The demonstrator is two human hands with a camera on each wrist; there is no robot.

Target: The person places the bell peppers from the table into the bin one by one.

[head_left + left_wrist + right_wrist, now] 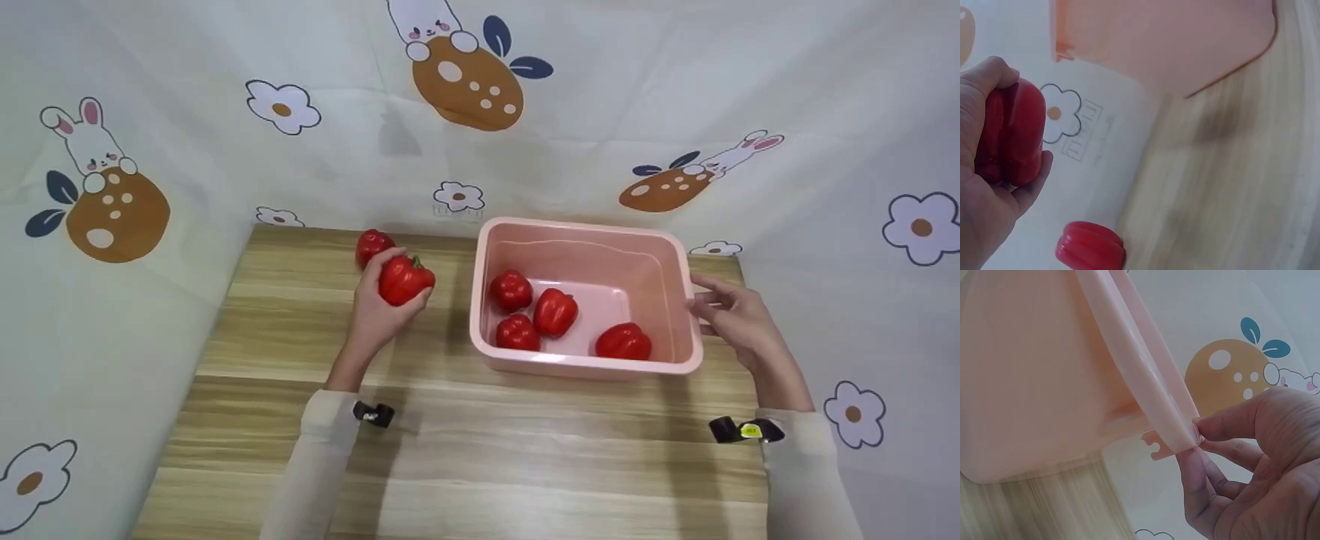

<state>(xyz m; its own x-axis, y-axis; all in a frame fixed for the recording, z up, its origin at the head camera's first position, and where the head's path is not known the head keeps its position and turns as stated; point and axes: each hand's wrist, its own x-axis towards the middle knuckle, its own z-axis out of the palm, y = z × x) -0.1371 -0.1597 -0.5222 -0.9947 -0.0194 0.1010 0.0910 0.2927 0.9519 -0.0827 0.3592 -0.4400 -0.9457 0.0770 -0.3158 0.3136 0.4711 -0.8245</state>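
My left hand (380,309) grips a red bell pepper (405,281) with a green stem, fingers and thumb wrapped about its sides. In the left wrist view the same bell pepper (1013,135) sits against the palm. Just behind it on the table, another red bell pepper (373,247) lies near the back edge. A pink plastic bin (585,363) stands to the right with several red bell peppers inside, among them one (556,312) near the middle. My right hand (739,319) pinches the bin's right rim, thumb and fingers on either side of it in the right wrist view.
The wooden table (480,450) stretches in front of the bin toward me. A patterned cloth (360,150) with rabbits and flowers hangs behind the table and along both sides. Dark wrist cameras (373,414) sit at both cuffs.
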